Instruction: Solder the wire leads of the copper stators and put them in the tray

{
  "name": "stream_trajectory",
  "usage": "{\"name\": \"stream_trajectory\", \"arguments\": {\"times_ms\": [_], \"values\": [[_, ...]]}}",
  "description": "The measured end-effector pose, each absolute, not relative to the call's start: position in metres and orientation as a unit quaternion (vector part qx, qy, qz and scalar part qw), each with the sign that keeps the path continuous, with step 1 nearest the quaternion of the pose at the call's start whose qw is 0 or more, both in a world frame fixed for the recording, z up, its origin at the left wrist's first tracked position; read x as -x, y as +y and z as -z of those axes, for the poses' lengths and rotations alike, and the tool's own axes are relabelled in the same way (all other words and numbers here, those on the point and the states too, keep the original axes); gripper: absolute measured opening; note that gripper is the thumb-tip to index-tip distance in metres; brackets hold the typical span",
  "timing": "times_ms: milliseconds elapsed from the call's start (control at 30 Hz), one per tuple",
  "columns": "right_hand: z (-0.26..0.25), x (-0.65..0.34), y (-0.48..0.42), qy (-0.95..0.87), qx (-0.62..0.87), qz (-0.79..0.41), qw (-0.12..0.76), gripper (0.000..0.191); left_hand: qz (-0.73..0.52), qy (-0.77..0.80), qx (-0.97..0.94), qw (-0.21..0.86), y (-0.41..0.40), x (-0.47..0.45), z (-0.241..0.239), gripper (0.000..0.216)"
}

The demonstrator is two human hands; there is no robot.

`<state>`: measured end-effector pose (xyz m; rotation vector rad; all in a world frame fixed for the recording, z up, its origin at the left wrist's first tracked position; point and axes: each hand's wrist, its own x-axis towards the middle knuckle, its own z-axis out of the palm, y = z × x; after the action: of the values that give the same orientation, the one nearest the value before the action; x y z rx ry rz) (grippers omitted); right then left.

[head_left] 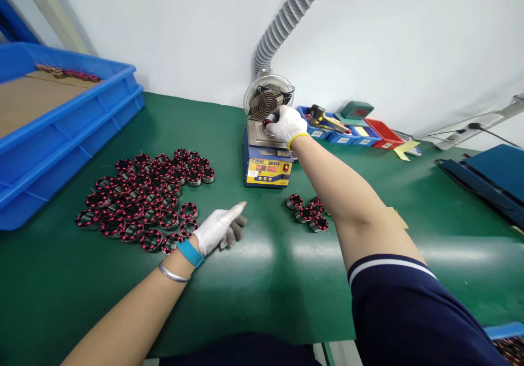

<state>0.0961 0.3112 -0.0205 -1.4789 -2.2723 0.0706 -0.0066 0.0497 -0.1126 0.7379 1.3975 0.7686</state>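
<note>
Right hand (286,124), gloved, pinches one wound coil (270,120) over the solder pot (266,156); best kept level, only the lead ends dipped. Left hand (219,229) rests loosely curled, empty, beside the coil batch (143,197) on the green mat (254,279).

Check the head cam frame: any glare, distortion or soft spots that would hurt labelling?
Head view: broad glare patches on the green bench mat near the white-gloved left hand; wide-angle bending curves the stacked blue plastic crates and the mat's edges; the white-gloved right hand on the blue-and-yellow solder pot is small, so the held part is hard to make out; lighting is even, shadows soft.
</note>
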Motion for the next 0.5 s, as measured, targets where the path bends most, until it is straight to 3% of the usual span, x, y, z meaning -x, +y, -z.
{"name": "stream_trajectory", "arguments": {"times_ms": [500], "values": [[0.009, -0.102, 0.296, -0.812, 0.537, -0.065, 0.219, 0.034, -0.334, 0.616, -0.338, 0.629, 0.05, 0.005, 0.114, 0.084]]}}
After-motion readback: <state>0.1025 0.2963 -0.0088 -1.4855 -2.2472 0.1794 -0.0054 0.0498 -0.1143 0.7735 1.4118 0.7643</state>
